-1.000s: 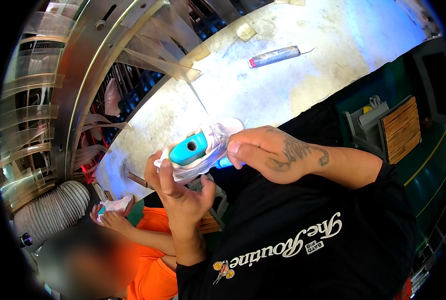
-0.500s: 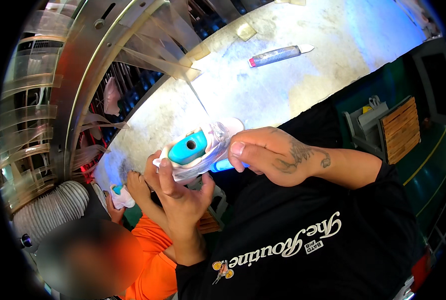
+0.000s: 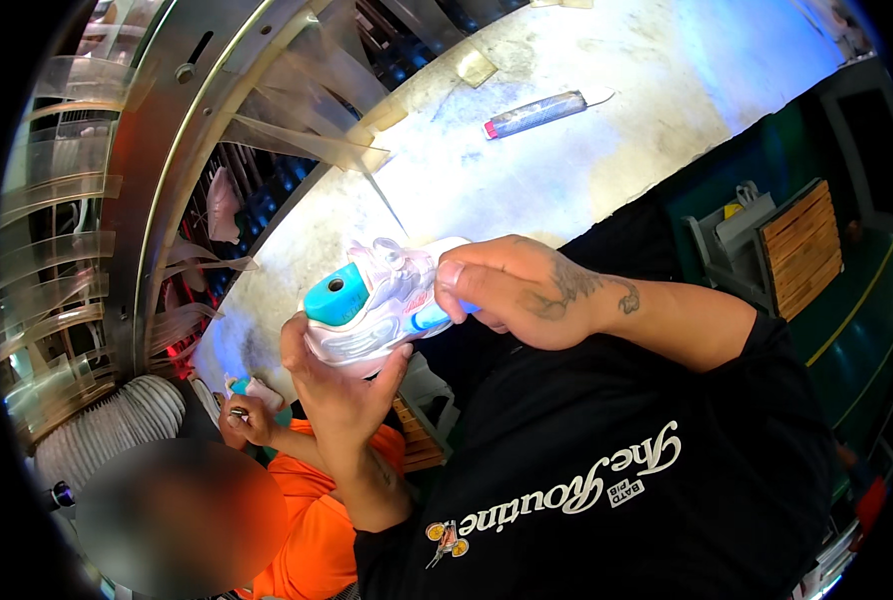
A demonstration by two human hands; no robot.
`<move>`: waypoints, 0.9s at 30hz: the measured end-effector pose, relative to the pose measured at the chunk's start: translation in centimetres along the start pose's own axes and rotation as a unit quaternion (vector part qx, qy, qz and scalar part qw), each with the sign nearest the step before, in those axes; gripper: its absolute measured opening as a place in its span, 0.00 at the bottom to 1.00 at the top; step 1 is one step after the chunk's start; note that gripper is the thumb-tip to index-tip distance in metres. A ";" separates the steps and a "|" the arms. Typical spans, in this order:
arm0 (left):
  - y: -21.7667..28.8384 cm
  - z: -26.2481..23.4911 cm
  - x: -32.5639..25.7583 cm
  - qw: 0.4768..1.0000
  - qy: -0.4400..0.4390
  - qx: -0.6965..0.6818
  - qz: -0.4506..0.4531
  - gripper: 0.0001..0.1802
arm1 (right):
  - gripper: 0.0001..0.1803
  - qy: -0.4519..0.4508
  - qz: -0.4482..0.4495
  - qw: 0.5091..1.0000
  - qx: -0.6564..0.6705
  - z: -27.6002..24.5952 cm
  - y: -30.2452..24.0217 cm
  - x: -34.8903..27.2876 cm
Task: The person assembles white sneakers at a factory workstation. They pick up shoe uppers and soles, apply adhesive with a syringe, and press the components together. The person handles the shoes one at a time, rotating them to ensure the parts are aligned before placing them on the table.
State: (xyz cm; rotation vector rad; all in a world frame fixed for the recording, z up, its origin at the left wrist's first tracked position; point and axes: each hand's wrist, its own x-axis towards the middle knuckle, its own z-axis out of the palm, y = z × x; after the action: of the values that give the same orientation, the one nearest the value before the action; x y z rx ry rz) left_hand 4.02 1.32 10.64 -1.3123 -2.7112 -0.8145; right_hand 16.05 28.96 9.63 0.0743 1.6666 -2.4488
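Observation:
A white and pale pink sneaker [image 3: 372,325] is held up over the near edge of the bench, its toe to the right. A turquoise shoe last [image 3: 339,297] with a round hole fills its opening. My left hand [image 3: 342,385] grips the heel end, thumb along the lower side and fingers round the back. My right hand [image 3: 507,292] is closed at the toe end, pinching a bright blue stick-like tool [image 3: 431,319] that lies against the shoe's side. My right fingers and the toe hide part of each other.
A knife-like tool [image 3: 539,115] with a wrapped handle lies on the lit bench [image 3: 447,180]. Clear plastic strips [image 3: 307,140] hang from the curved metal frame at left. A co-worker in an orange shirt [image 3: 312,525] handles another shoe at lower left. A ribbed hose [image 3: 117,430] runs beside them.
The sneaker has turned in my hands, showing more of its side. My left fingers, spread beside the shoe before, now close round its heel. My right hand has shifted slightly left and up.

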 end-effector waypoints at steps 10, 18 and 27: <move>0.3 0.6 0.2 0.993 -0.004 -0.065 -0.097 0.62 | 0.19 0.001 0.079 0.911 0.405 -1.3 7.4 0.8; -0.3 1.2 -0.5 0.979 -0.033 -0.115 -0.162 0.65 | 0.13 0.203 -0.083 0.964 0.153 -5.3 7.7 -1.5; -0.1 1.0 -0.8 0.994 -0.038 -0.043 -0.091 0.63 | 0.14 0.371 0.049 0.636 -0.675 -14.1 3.8 -7.4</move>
State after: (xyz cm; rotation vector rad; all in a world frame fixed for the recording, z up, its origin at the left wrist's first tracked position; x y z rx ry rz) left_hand 4.62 1.15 9.52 -1.1450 -2.9206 -0.9250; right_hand 23.21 41.53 1.95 0.9659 3.1567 -0.4423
